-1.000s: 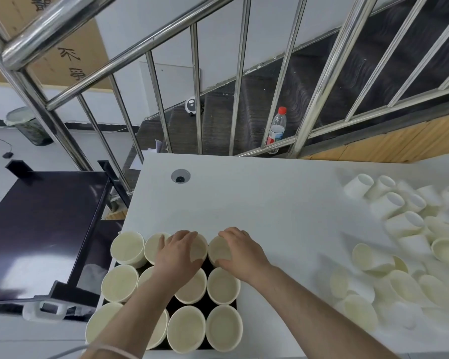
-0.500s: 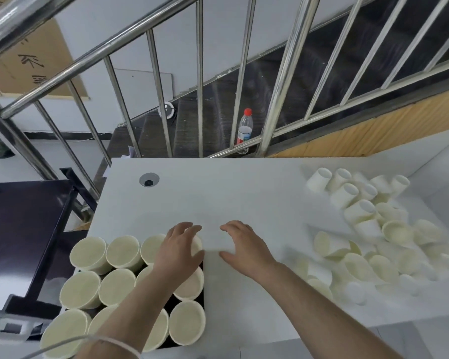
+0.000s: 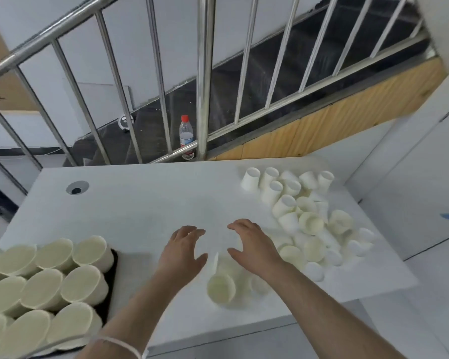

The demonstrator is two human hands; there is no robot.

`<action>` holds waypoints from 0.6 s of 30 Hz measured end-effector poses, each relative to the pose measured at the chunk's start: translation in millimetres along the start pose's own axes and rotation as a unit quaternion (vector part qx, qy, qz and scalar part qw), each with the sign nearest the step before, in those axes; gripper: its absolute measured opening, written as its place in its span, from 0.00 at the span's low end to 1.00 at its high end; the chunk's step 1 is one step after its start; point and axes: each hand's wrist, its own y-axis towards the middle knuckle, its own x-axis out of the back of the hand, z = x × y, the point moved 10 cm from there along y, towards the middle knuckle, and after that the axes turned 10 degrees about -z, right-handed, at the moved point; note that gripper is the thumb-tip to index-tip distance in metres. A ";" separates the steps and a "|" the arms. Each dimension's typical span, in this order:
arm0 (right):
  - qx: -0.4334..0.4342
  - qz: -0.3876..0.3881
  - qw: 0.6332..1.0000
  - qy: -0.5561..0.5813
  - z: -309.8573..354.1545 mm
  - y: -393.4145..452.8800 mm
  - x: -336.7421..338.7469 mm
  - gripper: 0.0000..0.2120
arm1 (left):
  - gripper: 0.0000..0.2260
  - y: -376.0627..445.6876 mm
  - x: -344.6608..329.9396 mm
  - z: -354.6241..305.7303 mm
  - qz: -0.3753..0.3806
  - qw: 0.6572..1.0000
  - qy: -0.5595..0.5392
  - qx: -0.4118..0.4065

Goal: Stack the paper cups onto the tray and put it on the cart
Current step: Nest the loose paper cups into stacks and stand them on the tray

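Head view: both hands (image 3: pixel 184 252) (image 3: pixel 252 248) hover spread, holding nothing.

Cups on tray (image 3: pixel 113 265) left, loose cups (image 3: pixel 306 218) right.

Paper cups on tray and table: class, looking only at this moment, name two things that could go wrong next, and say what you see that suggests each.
1. The tray sits at the table's near left corner, crowded with upright cups; a nudge could tip some off.
2. The loose pile lies jumbled and partly on its side, near the right edge. Both hands, left hand and right hand, are empty and open, so a hasty reach might roll cups off.
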 end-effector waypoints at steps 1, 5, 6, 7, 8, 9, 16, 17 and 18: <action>-0.004 0.002 1.000 -0.002 -8.8 -2.3 3.4 0.26 | 0.25 -0.9 -4.1 -7.6 0.000 1.000 -0.001 -0.001; -0.011 0.009 1.000 -0.007 -57.9 -11.7 23.5 0.26 | 0.25 -2.0 -32.3 -48.9 0.010 1.000 0.002 0.001; -0.015 0.010 1.000 -0.007 -66.9 -12.7 26.6 0.26 | 0.25 -2.0 -37.7 -54.3 0.016 1.000 0.004 0.001; -0.018 0.013 1.000 -0.005 -76.0 -12.6 29.3 0.26 | 0.25 -0.1 -43.2 -59.2 0.021 1.000 0.009 0.002; -0.021 0.018 1.000 -0.005 -83.4 -11.9 30.9 0.26 | 0.26 2.4 -47.6 -62.4 0.026 1.000 0.011 0.002; -0.022 0.023 0.999 -0.006 -90.1 -10.6 31.4 0.26 | 0.26 5.7 -51.5 -64.8 0.029 1.000 0.012 0.002; -0.051 0.026 0.998 -0.010 -127.5 19.5 31.3 0.26 | 0.25 54.1 -77.9 -73.9 0.047 0.999 0.011 -0.013; -0.057 0.032 0.998 -0.014 -132.6 24.9 28.2 0.26 | 0.25 63.7 -82.1 -73.2 0.049 0.999 0.008 -0.015; -0.061 0.040 0.997 -0.018 -137.9 31.2 24.9 0.26 | 0.25 73.5 -85.1 -72.4 0.047 0.999 0.003 -0.015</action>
